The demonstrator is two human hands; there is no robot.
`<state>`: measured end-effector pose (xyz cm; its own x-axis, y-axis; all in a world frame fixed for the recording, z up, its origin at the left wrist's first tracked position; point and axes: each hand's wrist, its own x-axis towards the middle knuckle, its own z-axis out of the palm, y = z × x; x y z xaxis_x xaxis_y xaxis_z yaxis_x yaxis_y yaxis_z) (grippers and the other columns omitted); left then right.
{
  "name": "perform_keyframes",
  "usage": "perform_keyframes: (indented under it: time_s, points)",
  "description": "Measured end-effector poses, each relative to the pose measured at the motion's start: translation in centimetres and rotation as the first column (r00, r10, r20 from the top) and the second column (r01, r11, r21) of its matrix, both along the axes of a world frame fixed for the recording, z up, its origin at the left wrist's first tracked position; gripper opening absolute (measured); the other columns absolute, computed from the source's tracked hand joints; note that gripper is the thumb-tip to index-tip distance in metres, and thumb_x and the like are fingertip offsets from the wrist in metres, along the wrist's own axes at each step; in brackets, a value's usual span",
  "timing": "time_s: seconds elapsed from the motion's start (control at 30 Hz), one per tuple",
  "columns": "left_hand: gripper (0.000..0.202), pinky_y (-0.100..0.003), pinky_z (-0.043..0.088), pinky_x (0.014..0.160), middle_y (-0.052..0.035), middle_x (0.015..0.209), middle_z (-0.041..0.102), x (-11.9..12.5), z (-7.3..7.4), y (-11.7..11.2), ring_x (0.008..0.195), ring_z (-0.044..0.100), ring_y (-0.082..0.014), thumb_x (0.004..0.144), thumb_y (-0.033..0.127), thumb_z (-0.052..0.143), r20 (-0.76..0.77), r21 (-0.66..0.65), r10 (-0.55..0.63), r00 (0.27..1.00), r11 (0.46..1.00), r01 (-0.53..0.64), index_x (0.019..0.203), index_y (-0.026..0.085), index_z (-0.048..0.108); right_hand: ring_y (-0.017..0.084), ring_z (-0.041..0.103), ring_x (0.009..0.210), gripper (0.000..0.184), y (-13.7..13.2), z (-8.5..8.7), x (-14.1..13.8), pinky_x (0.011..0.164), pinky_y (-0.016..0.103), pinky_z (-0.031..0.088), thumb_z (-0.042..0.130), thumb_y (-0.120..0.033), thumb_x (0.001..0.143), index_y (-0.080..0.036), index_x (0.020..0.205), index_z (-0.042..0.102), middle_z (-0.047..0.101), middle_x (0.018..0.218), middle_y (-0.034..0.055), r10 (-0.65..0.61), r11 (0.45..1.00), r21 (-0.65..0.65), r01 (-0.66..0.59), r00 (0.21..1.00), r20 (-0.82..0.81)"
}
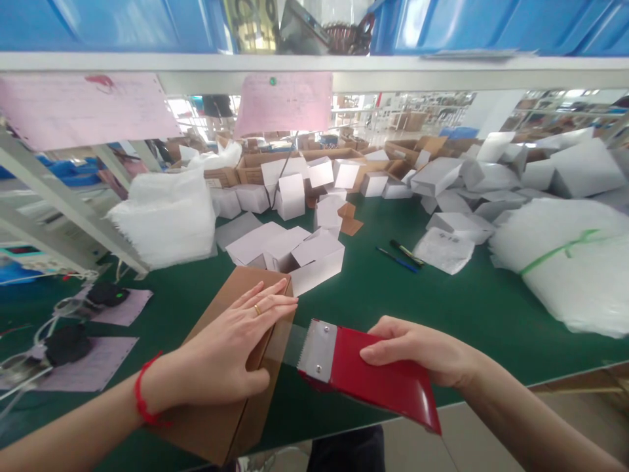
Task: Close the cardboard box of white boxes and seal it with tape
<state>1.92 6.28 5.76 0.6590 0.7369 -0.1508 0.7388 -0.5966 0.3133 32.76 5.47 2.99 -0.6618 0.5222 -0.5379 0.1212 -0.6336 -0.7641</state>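
A brown cardboard box (pixel 223 419) lies on the green table (pixel 393 301) in front of me. My left hand (pixel 236 341) rests flat on its top, fingers stretched out, pressing near the right edge. My right hand (pixel 417 347) grips a red tape dispenser (pixel 383 380) just right of the box. A strip of clear tape (pixel 289 344) runs from the dispenser's toothed metal blade onto the box's side, under my left fingers.
Several small white boxes (pixel 295 249) sit beyond the brown box. White foam bags (pixel 164 216) stand at the left, a bundle of bubble bags (pixel 574 262) at the right. Pens (pixel 400 255) lie mid-table. Black devices with cables (pixel 69 341) sit far left. A shelf (pixel 314 65) hangs overhead.
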Motion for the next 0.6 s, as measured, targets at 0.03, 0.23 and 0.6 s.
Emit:
perform_keyframes:
  time_s: [0.03, 0.23, 0.6]
  points:
    - [0.097, -0.053, 0.016, 0.132, -0.0036, 0.172, 0.021, 0.0, 0.0, 0.0, 0.161, 0.012, -0.0246, 0.064, 0.018, 0.054, -0.008, -0.003, 0.011, 1.000, 1.000, -0.011, 0.159, 0.019, 0.035, 0.014, 0.069, 0.069, 0.058, -0.2, 0.5, 0.1, 0.059, 0.013, 0.050, 0.098, -0.059, 0.069, -0.008, 0.091, 0.079, 0.074, 0.089, 0.0122, -0.003, 1.000, 0.003, 0.003, 1.000, 0.009]
    - [0.095, -0.053, 0.017, 0.132, -0.0068, 0.172, 0.020, 0.1, -0.5, -0.3, 0.160, 0.016, -0.0261, 0.065, 0.015, 0.050, 0.031, 0.029, 0.021, 0.999, 0.999, -0.021, 0.159, 0.015, 0.035, 0.015, 0.068, 0.068, 0.053, 0.2, -0.7, -0.3, 0.061, 0.015, 0.051, 0.093, -0.055, 0.070, -0.008, 0.087, 0.077, 0.074, 0.086, 0.0108, 0.043, 0.999, 0.026, -0.045, 0.998, 0.050]
    - [0.068, -0.047, 0.023, 0.131, -0.0037, 0.168, 0.034, -0.9, -1.5, 0.4, 0.159, 0.024, -0.0235, 0.089, 0.026, 0.043, 0.130, 0.059, 0.051, 0.990, 0.997, -0.059, 0.156, 0.018, 0.043, 0.014, 0.066, 0.059, 0.017, 3.0, -3.7, -5.5, 0.053, 0.014, 0.049, 0.073, -0.019, 0.088, -0.012, 0.073, 0.072, 0.072, 0.075, 0.0039, 0.046, 0.998, 0.033, -0.053, 0.979, 0.200]
